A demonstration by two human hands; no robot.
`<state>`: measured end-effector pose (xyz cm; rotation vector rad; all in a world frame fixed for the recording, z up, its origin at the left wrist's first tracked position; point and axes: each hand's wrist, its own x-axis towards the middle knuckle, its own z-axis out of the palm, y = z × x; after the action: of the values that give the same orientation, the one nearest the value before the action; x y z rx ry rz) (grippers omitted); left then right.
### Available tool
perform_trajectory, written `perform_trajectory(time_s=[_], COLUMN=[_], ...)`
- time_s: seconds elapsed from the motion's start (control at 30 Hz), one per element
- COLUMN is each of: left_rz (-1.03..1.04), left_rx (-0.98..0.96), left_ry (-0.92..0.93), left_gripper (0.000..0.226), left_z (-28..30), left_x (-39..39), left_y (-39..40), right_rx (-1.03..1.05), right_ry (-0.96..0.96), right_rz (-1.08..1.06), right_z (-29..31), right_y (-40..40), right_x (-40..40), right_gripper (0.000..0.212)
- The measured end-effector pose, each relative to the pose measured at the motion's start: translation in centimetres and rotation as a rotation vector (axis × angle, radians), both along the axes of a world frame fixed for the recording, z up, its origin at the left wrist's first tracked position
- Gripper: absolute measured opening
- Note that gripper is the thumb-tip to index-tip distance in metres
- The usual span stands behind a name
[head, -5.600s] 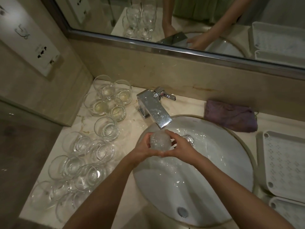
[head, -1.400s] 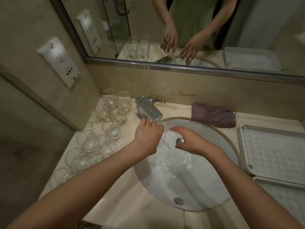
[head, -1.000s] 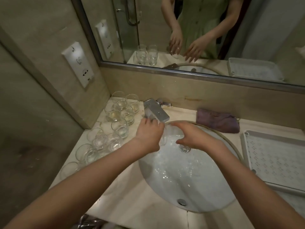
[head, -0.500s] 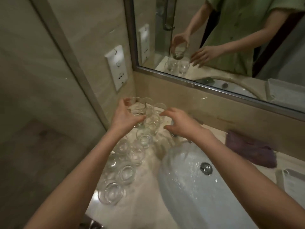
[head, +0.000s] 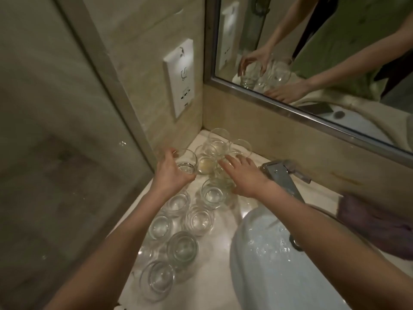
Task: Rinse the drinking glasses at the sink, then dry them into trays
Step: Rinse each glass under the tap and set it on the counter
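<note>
Left hand (head: 171, 173) grips a wet glass (head: 186, 164) on the desk (head: 221, 260) beside the sink (head: 263, 260); right hand (head: 243, 175) hovers flat, fingers loose. Glass looks slippery, fragile: best held round its wall.

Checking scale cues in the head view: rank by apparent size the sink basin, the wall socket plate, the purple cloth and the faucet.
1. Sink basin, clearly largest.
2. Purple cloth and wall socket plate: alike; cloth cut off by the frame.
3. Faucet, smallest.
</note>
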<state>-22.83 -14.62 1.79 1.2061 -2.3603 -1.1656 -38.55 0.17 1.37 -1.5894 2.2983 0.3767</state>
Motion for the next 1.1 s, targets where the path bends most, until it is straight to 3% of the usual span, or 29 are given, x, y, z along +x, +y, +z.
perform_trajectory(time_s=[0.17,0.33,0.6,0.67,0.8,0.9,1.0,1.1], left_rz=[-0.079,-0.156,-0.234,-0.255,-0.293,-0.328,-0.391,-0.6], left_rx=[0.012,-0.028,-0.059,-0.067,-0.006,-0.083,-0.149,-0.075], left_ry=[-0.138,-0.255,-0.341,-0.384,-0.442,-0.528,-0.372,-0.294], left_gripper=[0.086,0.087,0.089,0.09,0.09,0.094,0.093,0.08], left_z=[-1.3,-2.1,-2.5,-2.4,-1.4,0.9,4.2,6.2], left_x=[-0.4,-0.4,-0.3,-0.3,-0.7,-1.0,-1.1,-0.7], left_y=[-0.8,-1.1,-1.0,-1.1,-1.3,-0.8,2.1,7.0], right_rx=[-0.034,-0.027,-0.092,-0.155,-0.359,-0.419,-0.436,-0.453], right_ry=[0.097,0.085,0.086,0.021,-0.305,-0.423,-0.509,-0.642], right_rz=[0.027,0.017,0.029,-0.028,-0.275,-0.391,-0.446,-0.5], right_z=[-0.4,-0.3,0.8,2.0,5.7,8.1,8.4,6.2], right_y=[-1.0,-1.8,-1.0,-0.3,2.1,4.7,7.9,11.5], right_x=[-0.3,-0.6,-1.4,-1.4,-0.6,0.9,2.9,5.0], right_gripper=[0.086,0.076,0.077,0.077,0.084,0.088,0.085,0.08])
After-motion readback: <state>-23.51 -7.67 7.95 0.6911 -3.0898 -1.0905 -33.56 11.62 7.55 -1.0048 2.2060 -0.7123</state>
